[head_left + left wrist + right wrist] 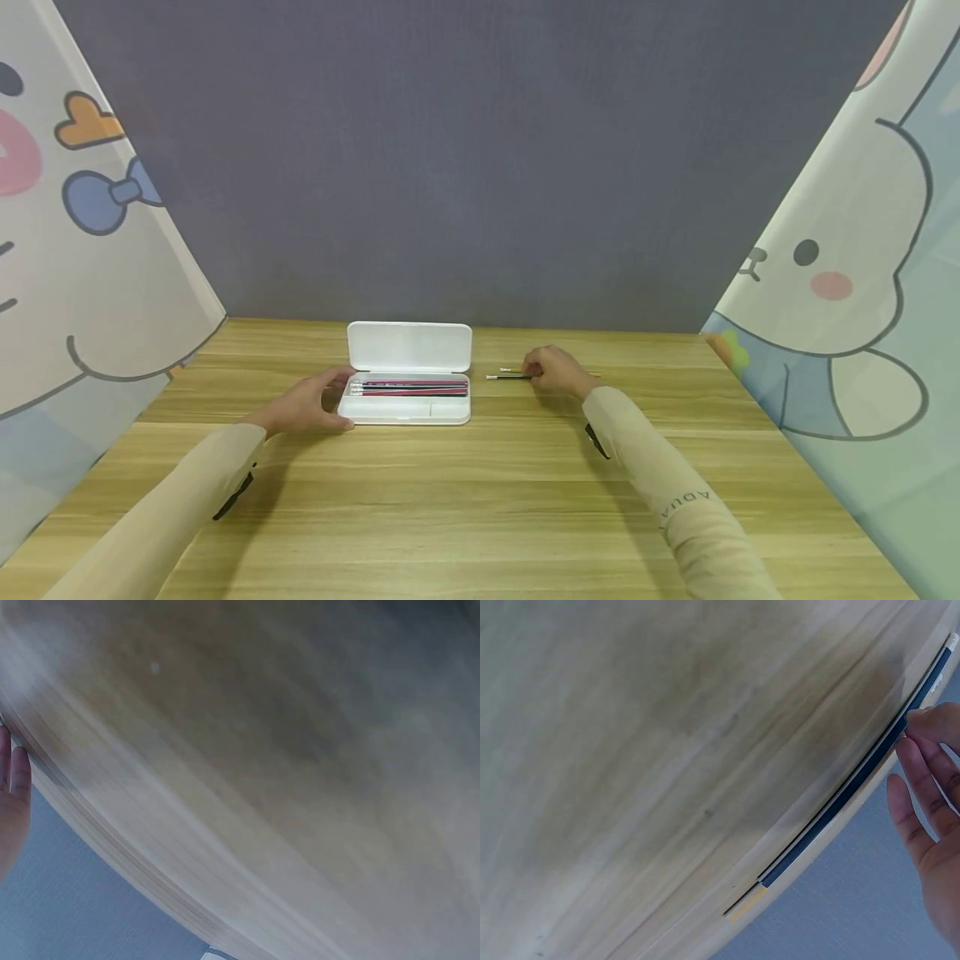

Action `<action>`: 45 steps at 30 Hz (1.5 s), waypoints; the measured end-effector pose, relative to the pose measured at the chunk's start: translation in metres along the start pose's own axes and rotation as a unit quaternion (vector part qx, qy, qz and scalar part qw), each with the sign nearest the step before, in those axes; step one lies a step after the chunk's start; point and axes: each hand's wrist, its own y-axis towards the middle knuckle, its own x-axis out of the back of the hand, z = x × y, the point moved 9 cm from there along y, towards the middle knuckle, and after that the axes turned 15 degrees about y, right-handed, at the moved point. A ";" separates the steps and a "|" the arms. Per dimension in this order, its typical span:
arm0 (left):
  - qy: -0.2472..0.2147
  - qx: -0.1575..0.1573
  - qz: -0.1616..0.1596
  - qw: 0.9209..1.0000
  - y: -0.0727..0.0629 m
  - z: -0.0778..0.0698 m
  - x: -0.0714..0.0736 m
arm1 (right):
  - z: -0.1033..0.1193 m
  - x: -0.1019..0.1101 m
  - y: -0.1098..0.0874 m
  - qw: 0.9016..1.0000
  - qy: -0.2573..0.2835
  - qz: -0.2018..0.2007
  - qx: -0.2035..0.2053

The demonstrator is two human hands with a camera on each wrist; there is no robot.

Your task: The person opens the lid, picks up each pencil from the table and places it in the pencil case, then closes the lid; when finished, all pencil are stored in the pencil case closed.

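Observation:
An opened white pencil case [393, 408] lies on the table, its lid [410, 346] tilted up at the back. Several red and dark pencils [412, 388] lie side by side in its rear compartment. My left hand [307, 406] spans the case's left end, thumb by the front corner and fingers near the hinge; in the left wrist view its visible fingers [21, 772] look straight. To the right of the case, my right hand [557, 372] pinches a black pencil [832, 806] lying along the table. A yellowish pencil [510, 370] lies just behind it, partly hidden by the hand.
The wood-grain table [450, 500] ends at a dark grey upright panel [465, 167]. Cartoon-printed panels stand on the left [120, 292] and right [862, 317]. A small divider [431, 407] splits the case's front compartment.

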 end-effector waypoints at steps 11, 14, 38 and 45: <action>-0.007 0.004 0.012 1.000 0.002 0.005 -0.005 | -0.004 -0.002 -0.002 1.000 -0.005 -0.002 -0.008; -0.012 0.001 0.008 1.000 0.002 0.005 -0.004 | -0.005 -0.002 -0.003 1.000 -0.002 -0.003 -0.009; -0.005 -0.004 0.006 1.000 -0.001 -0.001 0.000 | 0.013 0.002 0.000 1.000 0.002 0.013 0.028; -0.003 0.001 0.003 1.000 0.001 0.002 -0.002 | 0.037 0.003 0.004 0.998 0.009 0.022 0.066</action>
